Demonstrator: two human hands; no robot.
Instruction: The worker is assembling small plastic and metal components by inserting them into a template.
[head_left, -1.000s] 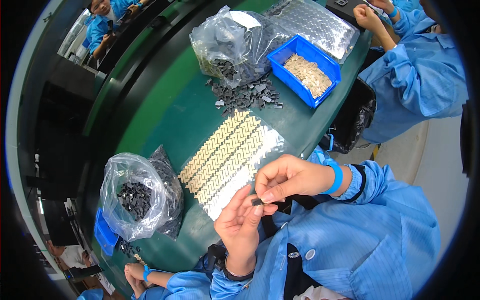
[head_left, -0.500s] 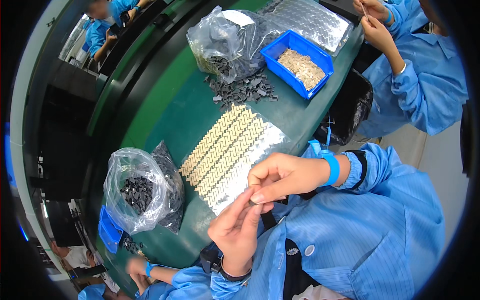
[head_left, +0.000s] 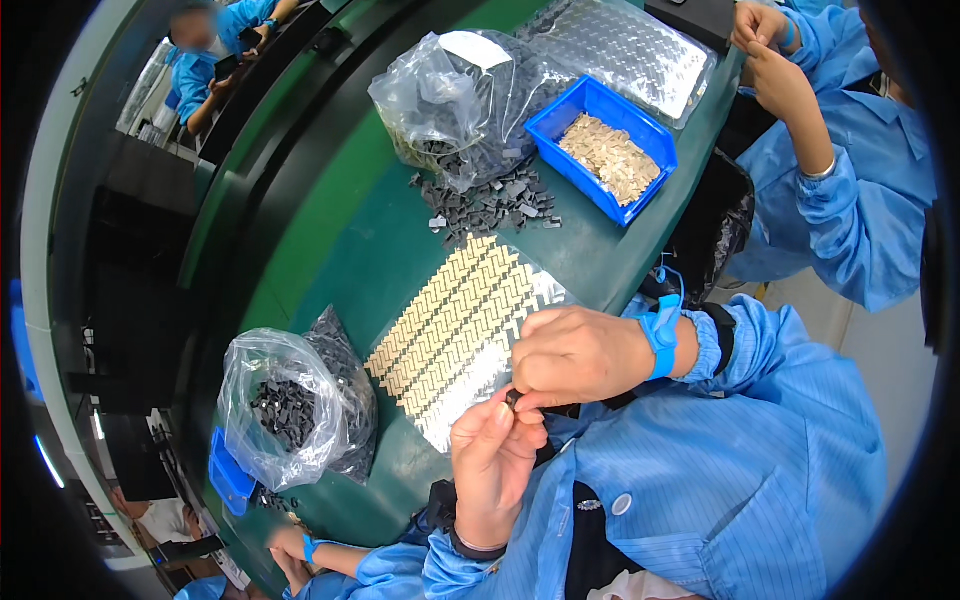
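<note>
Close in front of my body, my left hand (head_left: 490, 460) pinches a small dark piece (head_left: 513, 398) between thumb and fingertips. My right hand (head_left: 582, 352) comes down over it from the right, its fingers closed at the same piece; a blue strap rings that wrist. Whether the right fingertips hold anything else is hidden. Just beyond both hands lies a shiny sheet (head_left: 448, 425) covered with rows of small cream strips; its near and right parts are bare silver. Loose dark grey rectangular pieces (head_left: 495, 200) are heaped past the sheet's far edge.
A clear bag of dark pieces (head_left: 440, 105) and a blue bin (head_left: 655, 140) of small tan pieces stand at the back. Another open bag (head_left: 275, 350) sits left, beside a small blue tray (head_left: 228, 478). Co-workers sit right and lower left. A black-lined bin (head_left: 715, 215) hangs by the table's edge.
My right hand has turned over, knuckles up now, fingers at the small dark piece. My left hand has shifted slightly right. The view has tilted a little, so the table things appear lower.
</note>
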